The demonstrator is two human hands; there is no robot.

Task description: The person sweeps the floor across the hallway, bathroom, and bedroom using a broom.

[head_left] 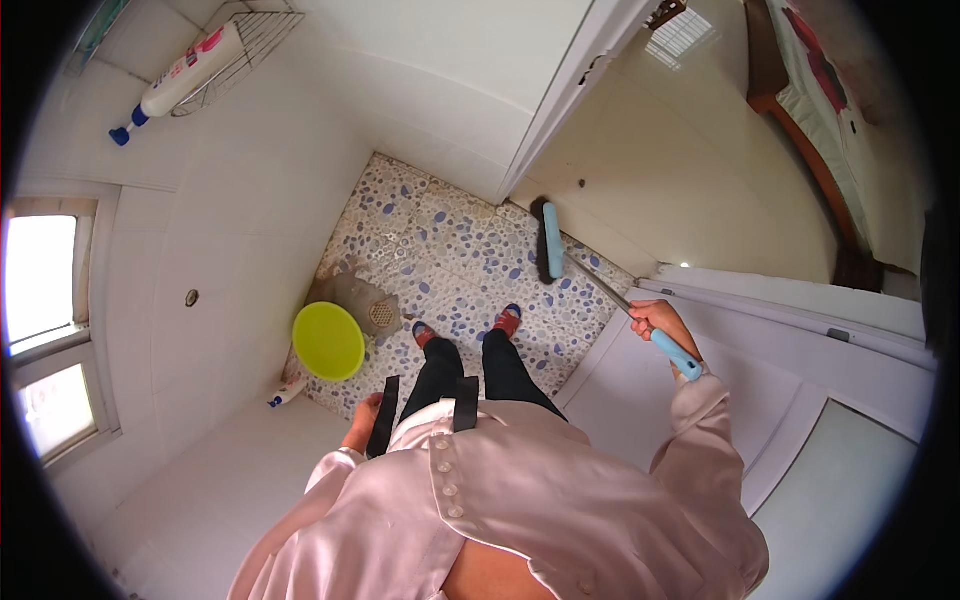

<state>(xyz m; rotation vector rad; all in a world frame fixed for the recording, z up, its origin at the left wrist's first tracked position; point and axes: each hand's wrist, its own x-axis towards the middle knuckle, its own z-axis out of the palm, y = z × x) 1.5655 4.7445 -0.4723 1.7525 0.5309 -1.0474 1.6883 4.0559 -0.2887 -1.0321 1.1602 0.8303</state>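
My right hand (pixel 660 322) is closed around the metal pole of a broom (pixel 553 240), just above its light blue grip end. The broom's blue head with dark bristles rests on the pebble-patterned tile floor (pixel 457 247), close to the doorway threshold. Low at my left side is my left hand (pixel 366 416), partly hidden by a black strap; its fingers look bent, and whether it holds anything cannot be seen. A yellow-green plastic basin (pixel 328 341) stands on the floor by the left wall, next to a round floor drain (pixel 381 314).
A white door (pixel 675 397) stands at my right. Beyond the doorway lies a beige floor (pixel 675 157) with a wood-framed bed (pixel 806 150). A wire rack (pixel 247 52) with a white pump bottle (pixel 191 71) hangs on the left wall; another bottle (pixel 289 391) lies near the basin.
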